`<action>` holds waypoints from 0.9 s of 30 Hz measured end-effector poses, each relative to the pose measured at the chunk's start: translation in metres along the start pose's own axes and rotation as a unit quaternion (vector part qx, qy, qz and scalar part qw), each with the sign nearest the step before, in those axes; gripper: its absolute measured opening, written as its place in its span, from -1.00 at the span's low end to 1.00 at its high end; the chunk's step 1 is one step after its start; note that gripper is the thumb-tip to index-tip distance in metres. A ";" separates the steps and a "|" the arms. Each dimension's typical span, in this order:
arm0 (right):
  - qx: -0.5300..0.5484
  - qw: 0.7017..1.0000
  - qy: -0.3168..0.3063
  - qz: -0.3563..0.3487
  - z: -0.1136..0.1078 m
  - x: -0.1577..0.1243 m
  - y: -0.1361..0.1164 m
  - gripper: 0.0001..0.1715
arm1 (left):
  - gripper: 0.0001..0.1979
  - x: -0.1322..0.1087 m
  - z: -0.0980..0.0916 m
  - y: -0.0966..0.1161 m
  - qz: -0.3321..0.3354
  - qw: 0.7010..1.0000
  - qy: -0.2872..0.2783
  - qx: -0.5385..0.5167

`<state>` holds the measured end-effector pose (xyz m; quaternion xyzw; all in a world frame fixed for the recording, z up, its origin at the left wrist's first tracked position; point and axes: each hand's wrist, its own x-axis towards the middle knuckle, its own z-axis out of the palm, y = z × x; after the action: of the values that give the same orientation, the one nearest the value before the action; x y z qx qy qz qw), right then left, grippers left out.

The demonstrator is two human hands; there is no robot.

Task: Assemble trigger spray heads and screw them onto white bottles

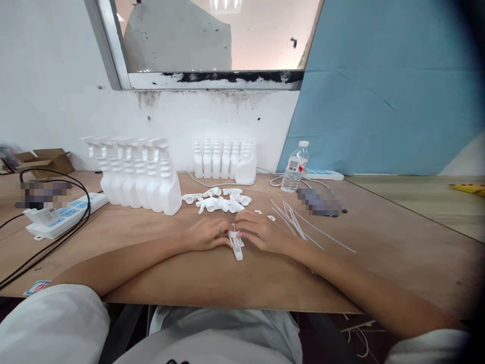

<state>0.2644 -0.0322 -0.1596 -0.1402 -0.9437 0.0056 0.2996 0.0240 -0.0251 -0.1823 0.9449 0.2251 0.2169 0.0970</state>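
Note:
My left hand (207, 234) and my right hand (261, 231) meet over the table, fingers closed around one white plastic spray trigger head (237, 246). Its narrow end points toward me, while the fingers hide its far end. Just beyond my hands lies a pile of loose white spray trigger heads (216, 203). Two small white pieces (271, 218) rest on the wood beside my right hand. Thin white tubes (297, 222) are spread out to the right of that hand.
White bottles with spray heads (140, 177) stand in a row at left, and bottles without heads (223, 161) stand by the wall. A water bottle (293, 169) and a blurred phone (320, 202) are at right. A power strip (66, 215) and black cables (85, 212) lie at left.

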 end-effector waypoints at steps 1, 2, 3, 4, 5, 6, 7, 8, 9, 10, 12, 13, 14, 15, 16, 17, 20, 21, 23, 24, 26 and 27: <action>0.007 1.000 0.006 -0.003 0.001 -0.001 0.002 -0.78 | -0.63 0.000 0.000 0.001 0.004 1.000 0.003 0.000; 0.011 1.000 0.011 -0.005 0.002 -0.003 0.002 -0.80 | -0.64 0.000 -0.001 0.002 0.006 1.000 0.005 -0.002; 0.012 1.000 0.011 -0.005 0.003 -0.004 0.003 -0.82 | -0.64 0.000 -0.001 0.003 0.006 1.000 0.006 -0.005; 0.011 1.000 0.008 0.000 0.004 -0.005 0.002 -0.83 | -0.64 0.000 -0.001 0.004 -0.004 1.000 0.010 -0.011; 0.010 1.000 0.005 0.006 0.004 -0.006 0.002 -0.83 | -0.62 0.000 -0.001 0.006 -0.018 0.999 0.017 -0.024; 0.010 1.000 0.004 0.009 0.005 -0.007 0.001 -0.82 | -0.59 0.000 -0.002 0.008 -0.035 0.998 0.026 -0.043; 0.011 1.000 0.003 0.009 0.005 -0.007 0.000 -0.80 | -0.56 0.000 -0.002 0.010 -0.053 0.996 0.037 -0.066; 0.014 1.000 0.003 0.008 0.005 -0.008 -0.001 -0.79 | -0.53 0.000 -0.002 0.012 -0.068 0.992 0.047 -0.091; 0.017 1.000 0.003 0.004 0.005 -0.008 -0.002 -0.79 | -0.49 0.000 -0.002 0.013 -0.076 0.989 0.055 -0.113; 0.020 1.000 0.003 -0.002 0.006 -0.008 -0.002 -0.79 | -0.45 0.000 -0.003 0.014 -0.075 0.987 0.061 -0.132; 0.029 1.000 -0.002 -0.011 0.007 -0.008 0.000 -0.80 | -0.40 0.001 -0.003 0.014 -0.064 0.983 0.066 -0.159; 0.034 0.999 -0.003 -0.015 0.007 -0.008 0.001 -0.80 | -0.42 0.001 -0.004 0.013 -0.061 0.981 0.065 -0.175; 0.040 0.999 -0.003 -0.020 0.008 -0.008 0.002 -0.80 | -0.46 0.002 -0.004 0.012 -0.062 0.977 0.059 -0.195; 0.047 0.999 -0.003 -0.024 0.008 -0.008 0.003 -0.81 | -0.53 0.002 -0.004 0.010 -0.064 0.972 0.049 -0.221; 0.053 0.998 -0.002 -0.026 0.009 -0.008 0.003 -0.81 | -0.59 0.003 -0.004 0.010 -0.067 0.965 0.037 -0.251; 0.060 0.998 -0.002 -0.027 0.009 -0.007 0.002 -0.82 | -0.62 0.003 -0.004 0.009 -0.069 0.957 0.025 -0.279; 0.061 0.998 -0.007 -0.006 0.005 -0.006 -0.003 -0.83 | -0.59 0.004 -0.005 0.011 -0.081 0.949 0.006 -0.305; 0.052 0.999 -0.011 0.007 0.003 -0.005 -0.006 -0.83 | -0.59 0.004 -0.004 0.011 -0.088 0.953 0.002 -0.291; 0.031 0.999 -0.028 0.030 -0.002 -0.003 -0.011 -0.80 | -0.61 0.004 -0.004 0.012 -0.096 0.963 -0.006 -0.252; 0.024 0.998 -0.042 0.035 -0.004 -0.002 -0.014 -0.78 | -0.63 0.004 -0.003 0.011 -0.092 0.967 -0.007 -0.236; 0.024 0.996 -0.076 0.036 -0.008 0.000 -0.017 -0.72 | -0.63 0.004 -0.002 0.010 -0.074 0.973 0.001 -0.218; 0.030 0.995 -0.092 0.037 -0.009 0.001 -0.017 -0.68 | -0.63 0.004 -0.001 0.009 -0.063 0.975 0.007 -0.215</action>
<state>0.2641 -0.0491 -0.1504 -0.1651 -0.9608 0.0578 0.2152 0.0300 -0.0310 -0.1779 0.8845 0.2326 0.2600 0.3098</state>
